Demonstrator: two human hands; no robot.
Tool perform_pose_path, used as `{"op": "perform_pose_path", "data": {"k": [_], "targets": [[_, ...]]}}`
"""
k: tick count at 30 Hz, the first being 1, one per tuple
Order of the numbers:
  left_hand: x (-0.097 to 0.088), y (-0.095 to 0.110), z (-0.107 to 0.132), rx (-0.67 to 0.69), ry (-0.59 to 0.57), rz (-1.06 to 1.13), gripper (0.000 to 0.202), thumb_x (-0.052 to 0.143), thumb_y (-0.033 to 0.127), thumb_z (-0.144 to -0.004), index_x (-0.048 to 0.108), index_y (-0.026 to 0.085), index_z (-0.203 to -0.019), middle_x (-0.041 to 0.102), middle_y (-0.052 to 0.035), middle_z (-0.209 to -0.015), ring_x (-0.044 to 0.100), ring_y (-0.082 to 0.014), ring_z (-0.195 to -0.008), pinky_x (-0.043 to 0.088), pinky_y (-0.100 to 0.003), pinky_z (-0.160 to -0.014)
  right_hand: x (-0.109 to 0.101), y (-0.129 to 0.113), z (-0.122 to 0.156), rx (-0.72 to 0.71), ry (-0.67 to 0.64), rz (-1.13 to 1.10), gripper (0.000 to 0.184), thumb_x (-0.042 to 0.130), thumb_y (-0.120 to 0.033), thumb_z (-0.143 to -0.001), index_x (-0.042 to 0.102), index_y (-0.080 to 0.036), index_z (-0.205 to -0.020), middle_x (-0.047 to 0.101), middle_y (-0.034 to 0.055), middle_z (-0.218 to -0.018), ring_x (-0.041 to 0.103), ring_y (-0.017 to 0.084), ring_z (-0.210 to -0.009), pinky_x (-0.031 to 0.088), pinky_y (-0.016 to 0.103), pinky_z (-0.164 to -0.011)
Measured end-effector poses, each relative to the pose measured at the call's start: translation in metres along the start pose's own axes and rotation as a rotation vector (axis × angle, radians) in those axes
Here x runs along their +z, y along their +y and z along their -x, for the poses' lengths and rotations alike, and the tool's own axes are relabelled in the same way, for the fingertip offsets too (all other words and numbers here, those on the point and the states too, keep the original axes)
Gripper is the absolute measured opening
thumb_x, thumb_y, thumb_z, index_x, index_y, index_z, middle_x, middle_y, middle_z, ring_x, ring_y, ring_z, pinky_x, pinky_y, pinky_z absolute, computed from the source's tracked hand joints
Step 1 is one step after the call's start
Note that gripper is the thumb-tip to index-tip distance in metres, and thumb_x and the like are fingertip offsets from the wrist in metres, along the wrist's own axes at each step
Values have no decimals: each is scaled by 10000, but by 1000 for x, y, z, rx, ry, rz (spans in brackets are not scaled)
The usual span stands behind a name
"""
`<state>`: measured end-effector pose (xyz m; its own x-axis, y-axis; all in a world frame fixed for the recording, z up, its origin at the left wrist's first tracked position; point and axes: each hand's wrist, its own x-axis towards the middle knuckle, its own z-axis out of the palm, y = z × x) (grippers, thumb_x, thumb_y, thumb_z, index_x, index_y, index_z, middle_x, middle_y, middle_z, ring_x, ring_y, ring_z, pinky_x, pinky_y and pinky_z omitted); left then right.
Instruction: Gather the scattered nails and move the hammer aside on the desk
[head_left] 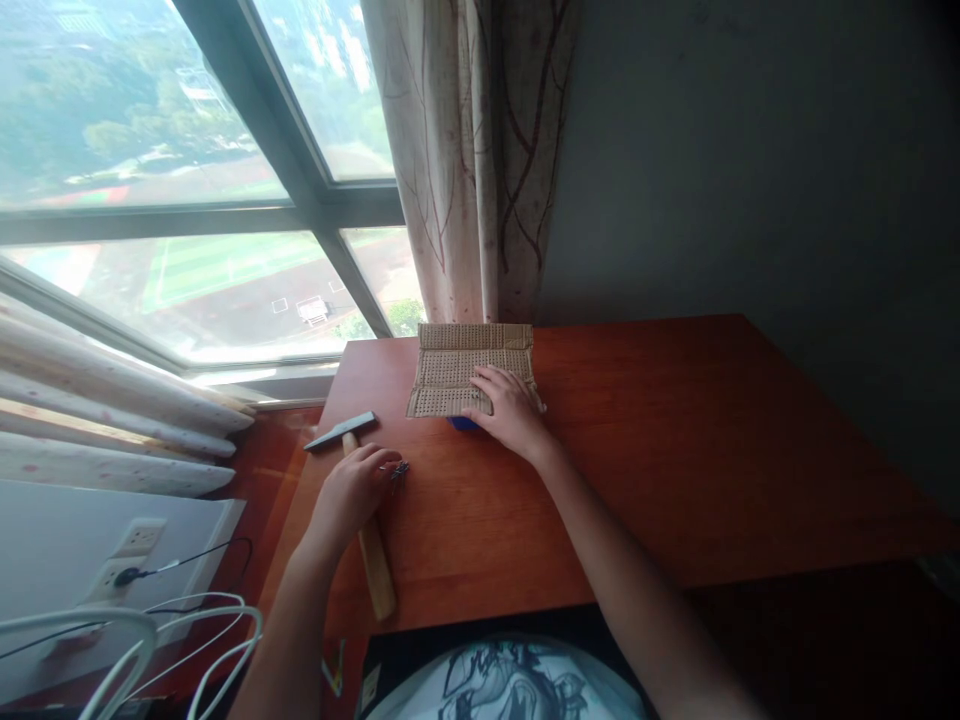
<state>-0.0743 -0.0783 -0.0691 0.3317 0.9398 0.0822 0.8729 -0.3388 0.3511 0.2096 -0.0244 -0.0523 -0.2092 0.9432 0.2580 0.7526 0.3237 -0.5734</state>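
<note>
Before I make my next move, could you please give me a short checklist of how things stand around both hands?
1. Right hand on the perforated tan sheet: ok, fingers on its right side.
2. Sheet free of creases: not ok, folds run across it.
3. Blue object under the sheet's near edge fully visible: not ok, mostly covered.
4. Small metal pieces by the left hand: ok, at its fingertips.
5. Left hand gripping any piece: cannot tell.
6. Hammer lying on the table: ok, its handle partly hidden by the left hand.
</note>
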Motion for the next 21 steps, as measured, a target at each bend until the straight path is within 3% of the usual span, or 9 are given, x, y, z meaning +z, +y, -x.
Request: {"op": "perform_pose_path", "data": {"k": [13, 16, 21], "targets": [[2, -3, 0, -31, 55, 13, 254, 502, 354, -910, 727, 238, -916, 737, -57, -1020, 689, -228, -851, 508, -309, -732, -3, -3, 1, 2, -1, 3, 447, 692, -388, -862, 651, -206, -1268, 554, 76, -1443, 451, 258, -1360, 305, 448, -1162], [-1, 2, -4, -20, 128, 65, 227, 538, 362, -899, 721, 234, -937, 736, -51, -1019, 682, -214, -863, 510, -295, -742, -2, -2, 1, 1, 1, -4, 450, 699, -385, -856, 652, -210, -1268, 556, 78, -1440, 450, 261, -1361, 309, 449, -1158], [-10, 26, -22, -12, 314, 230, 198, 560, 347, -906, 702, 213, -942, 725, -23, -877, 627, -141, -702, 501, -255, -677, -1, -1, 0, 1, -1, -15, 446, 692, -394, -858, 649, -234, -1272, 553, 87, -1438, 446, 258, -1364, 304, 465, -1155]]}}
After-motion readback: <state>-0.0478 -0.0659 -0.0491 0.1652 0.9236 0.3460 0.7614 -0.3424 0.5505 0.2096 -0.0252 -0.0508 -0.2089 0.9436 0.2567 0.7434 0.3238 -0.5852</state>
